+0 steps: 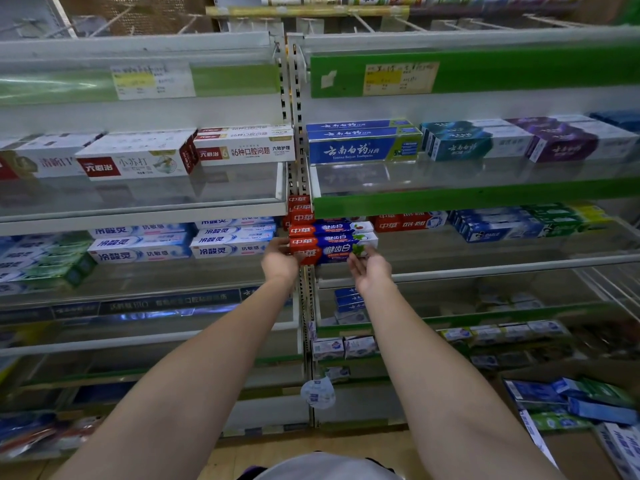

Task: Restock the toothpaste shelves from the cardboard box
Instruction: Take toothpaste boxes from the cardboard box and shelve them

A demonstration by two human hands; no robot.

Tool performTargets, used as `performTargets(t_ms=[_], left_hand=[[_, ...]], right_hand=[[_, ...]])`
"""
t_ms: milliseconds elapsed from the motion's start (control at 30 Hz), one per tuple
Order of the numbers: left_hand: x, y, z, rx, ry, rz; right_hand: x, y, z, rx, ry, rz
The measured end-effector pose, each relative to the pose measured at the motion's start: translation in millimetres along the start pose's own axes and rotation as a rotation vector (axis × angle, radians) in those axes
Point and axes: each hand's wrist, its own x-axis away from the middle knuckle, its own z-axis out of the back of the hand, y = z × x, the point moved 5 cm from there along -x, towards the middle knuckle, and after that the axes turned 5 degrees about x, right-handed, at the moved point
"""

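Both arms reach up to the middle of the frame, where a stack of long red and blue toothpaste boxes (330, 242) sits at the left end of a clear plastic shelf with a green front strip (485, 268). The left hand (280, 259) presses against the red end of the stack. Its fingers are tucked behind the boxes, so I cannot tell if they are spread or bent. The right hand (370, 270) is at the other end, by the green leaf picture. Its fingers are a little curled and loose, touching the bottom box but not clamped tight on it.

I think the step in hand is squaring up this stack so the boxes sit straight and snug in their spot. The stack looks almost in place.

The brown cardboard box (561, 445) stands on the floor in the lower right of the frame. It holds more blue, green and white toothpaste packs (575, 403).

The next move likely calls for letting go gently so the stack does not slide, then bending down to the right for more packs. There is bare room on the shelf to the right of the stack, and on the shelf just below it too.
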Motion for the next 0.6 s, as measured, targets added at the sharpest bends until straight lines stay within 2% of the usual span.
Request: performTargets(t_ms=[167, 400, 600], left_hand=[[-10.3, 1.2, -2.2, 0.094, -0.011, 0.017], [-19.2, 8.5, -10.1, 0.020, -0.020, -0.007], [-24.9, 3.5, -8.1, -0.029, 0.029, 0.017]], right_hand=[[-6.6, -1.9, -4.8, 0.034, 0.032, 0.021], [-20.8, -3.3, -16.8, 0.148, 0.037, 0.052], [-24.5, -3.7, -23.6, 0.319, 0.014, -0.041]])
